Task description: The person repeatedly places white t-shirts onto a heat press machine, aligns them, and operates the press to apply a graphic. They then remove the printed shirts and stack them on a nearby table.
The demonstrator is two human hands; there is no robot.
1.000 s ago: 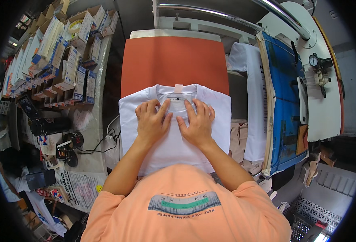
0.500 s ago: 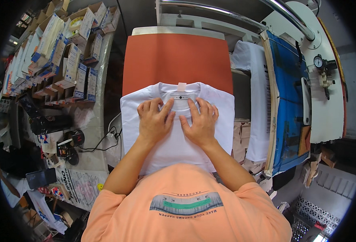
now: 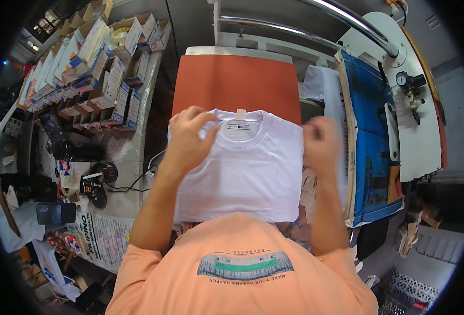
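White t-shirt (image 3: 242, 168) flat on orange press pad (image 3: 240, 79), left hand (image 3: 187, 139) fingers pinching its shoulder, right hand (image 3: 320, 144) blurred, grip unclear, boxes (image 3: 106, 79) on bench (image 3: 127, 184) left, blue sheet (image 3: 371, 136) right

Your right hand (image 3: 321, 143) is blurring w/ motion; your chest is hiding the white T-shirt (image 3: 242, 173) hem.

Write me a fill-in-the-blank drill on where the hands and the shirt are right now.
1. The T-shirt spread out on the press is ____ in colour.
2. The T-shirt lies on a flat pad coloured ____.
3. The left hand is at the shirt's ____ shoulder.
4. The blurred right hand is at the shirt's ____ edge.

Missing words: white; orange; left; right
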